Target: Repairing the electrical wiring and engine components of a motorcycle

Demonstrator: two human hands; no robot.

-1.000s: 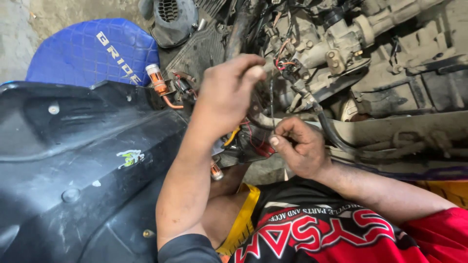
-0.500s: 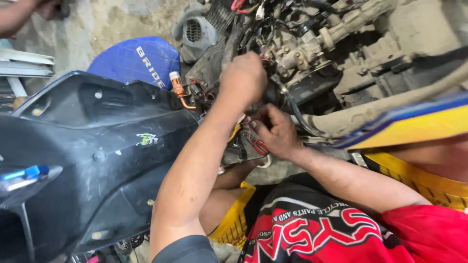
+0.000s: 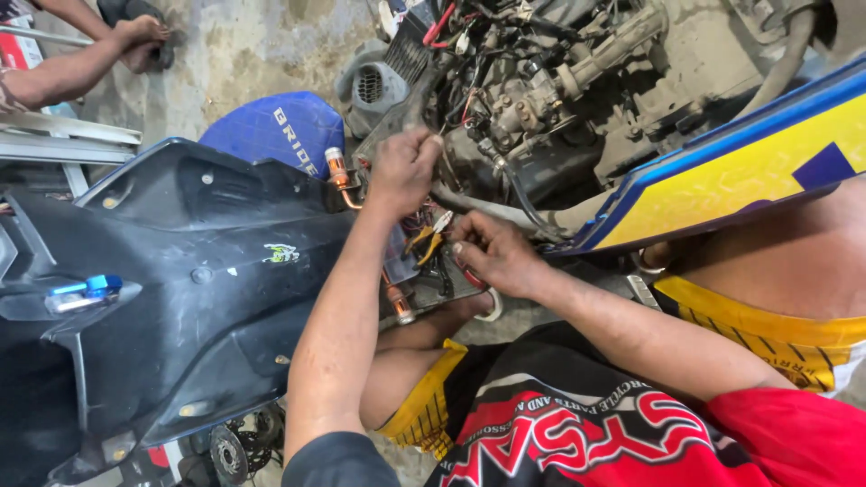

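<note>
Nearest the camera, the right hand [image 3: 494, 257] sits low in the frame at about five o'clock from the left hand, its fingers curled around a bundle of red and yellow wires [image 3: 431, 242] with a small white connector [image 3: 443, 219] standing at the fingertips. The grip looks like a pinch on the connector's base, thumb on top, though how tightly it clamps cannot be told.

Just beyond, the left hand [image 3: 403, 169] is bent down over the motorcycle's wiring harness [image 3: 456, 117], fingertips pressed together on a thin wire at the edge of the engine bay. It is closed on that wire, not open.

To do this well, the judgement is that the right hand should steady the connector while the left feeds slack toward it; pulling on the strands rather than the plug body could strain the joints. The connector lies between the two hands, at six o'clock from the left and eleven o'clock from the right.

A copper-coloured fitting [image 3: 338, 171] stands at nine o'clock from the left hand, beside the black body panel [image 3: 180, 271]. Farther off, the carburettor [image 3: 523, 104] and engine casing [image 3: 631, 108] fill twelve to two o'clock, and another person's arm [image 3: 81, 68] lies at ten.
</note>
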